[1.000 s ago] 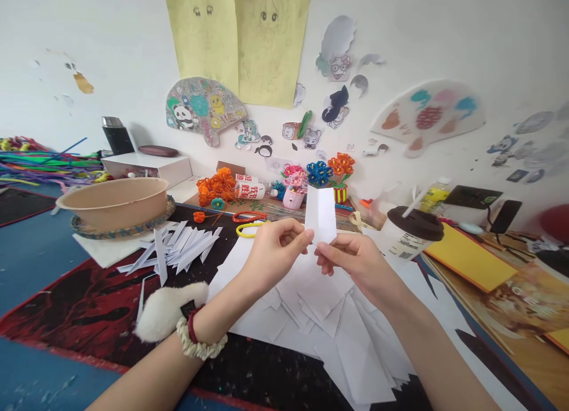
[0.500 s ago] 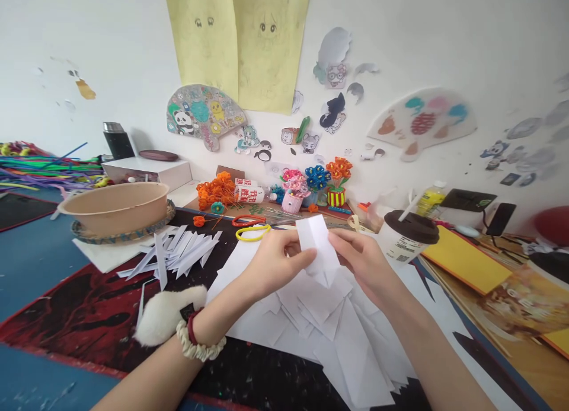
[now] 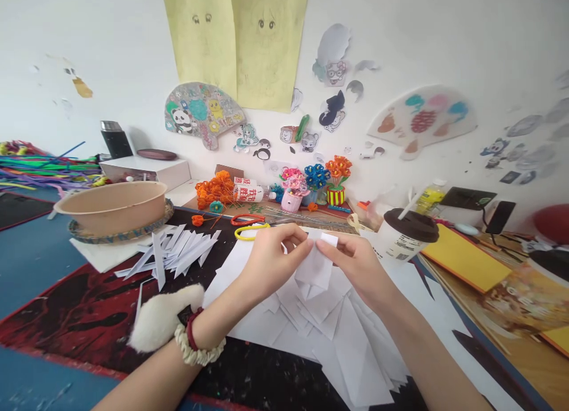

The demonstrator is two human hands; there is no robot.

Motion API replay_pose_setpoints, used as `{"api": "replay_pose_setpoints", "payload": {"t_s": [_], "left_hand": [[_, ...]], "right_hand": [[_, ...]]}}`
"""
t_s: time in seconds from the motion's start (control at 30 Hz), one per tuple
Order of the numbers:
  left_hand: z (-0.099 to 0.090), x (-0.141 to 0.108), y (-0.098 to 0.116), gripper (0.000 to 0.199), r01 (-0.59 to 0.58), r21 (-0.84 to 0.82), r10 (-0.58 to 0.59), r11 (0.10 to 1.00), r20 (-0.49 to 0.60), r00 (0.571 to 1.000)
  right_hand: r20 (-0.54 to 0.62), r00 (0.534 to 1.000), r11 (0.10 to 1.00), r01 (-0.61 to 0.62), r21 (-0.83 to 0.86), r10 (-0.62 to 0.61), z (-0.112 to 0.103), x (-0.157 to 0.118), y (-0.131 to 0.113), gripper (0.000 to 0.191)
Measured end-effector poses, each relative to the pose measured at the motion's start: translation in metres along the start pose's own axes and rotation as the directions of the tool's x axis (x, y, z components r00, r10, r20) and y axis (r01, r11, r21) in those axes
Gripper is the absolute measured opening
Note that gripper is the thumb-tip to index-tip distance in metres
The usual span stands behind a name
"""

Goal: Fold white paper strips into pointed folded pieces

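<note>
A small folded white sheet of paper (image 3: 313, 270) is held up between both hands above a loose pile of white paper pieces (image 3: 355, 351). My left hand (image 3: 278, 254) pinches its upper left edge between thumb and fingers. On the upper right, my right hand (image 3: 355, 260) grips the same paper, with a folded flap showing by the thumb. The two thumbs almost meet at the top. Creases form a pointed shape at the paper's lower end. Some fingertips are hidden behind the paper.
Left of the hands lie folded paper strips (image 3: 182, 254), a pinkish basin (image 3: 111, 209) and a white fluffy object (image 3: 164, 319). Yellow-handled scissors (image 3: 251, 230) lie behind my left hand. A lidded cup (image 3: 402, 236) stands to the right. Pipe-cleaner flowers (image 3: 296, 188) line the wall.
Both hands have drawn closer together at the paper's top edge. The paper has turned and tilted, its pointed end shifting left, and its top is more covered by fingers.
</note>
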State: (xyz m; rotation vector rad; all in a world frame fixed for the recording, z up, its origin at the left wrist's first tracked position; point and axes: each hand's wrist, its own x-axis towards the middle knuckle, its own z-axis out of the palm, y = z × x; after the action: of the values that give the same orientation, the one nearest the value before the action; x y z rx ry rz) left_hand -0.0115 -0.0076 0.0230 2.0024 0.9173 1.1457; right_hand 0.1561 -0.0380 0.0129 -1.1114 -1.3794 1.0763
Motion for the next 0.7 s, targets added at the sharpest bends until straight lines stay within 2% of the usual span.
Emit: {"api": "replay_pose_setpoints", "payload": {"t_s": [0.2,0.37,0.47,0.53,0.6,0.7], "left_hand": [[0.009,-0.008,-0.003,0.009,-0.102,0.305,0.147,0.947,-0.130,0.981],[0.012,-0.009,-0.004,0.006,-0.077,0.299,0.145,0.951,-0.214,0.966],[0.013,-0.010,-0.004,0.005,-0.033,0.281,0.099,0.959,-0.226,0.969],[0.014,-0.010,-0.006,0.007,-0.031,0.322,0.110,0.946,-0.228,0.968],[0.015,-0.011,-0.007,0.005,-0.069,0.411,0.185,0.909,-0.249,0.951],[0.015,-0.012,-0.010,0.005,-0.173,0.579,0.376,0.797,-0.250,0.893]], "right_hand": [[0.045,0.999,1.000,-0.005,-0.019,0.006,-0.002,-0.002,-0.001,0.028],[-0.051,0.997,0.985,0.041,-0.166,-0.050,-0.003,-0.001,0.001,0.042],[-0.048,0.997,0.975,0.050,-0.215,-0.062,-0.002,-0.001,0.001,0.042],[-0.053,0.997,0.970,0.039,-0.239,-0.054,-0.001,-0.001,0.001,0.043],[-0.061,0.997,0.962,0.025,-0.270,-0.043,-0.001,0.000,0.001,0.044],[-0.070,0.996,0.956,0.024,-0.291,-0.047,-0.001,0.001,0.002,0.046]]}}
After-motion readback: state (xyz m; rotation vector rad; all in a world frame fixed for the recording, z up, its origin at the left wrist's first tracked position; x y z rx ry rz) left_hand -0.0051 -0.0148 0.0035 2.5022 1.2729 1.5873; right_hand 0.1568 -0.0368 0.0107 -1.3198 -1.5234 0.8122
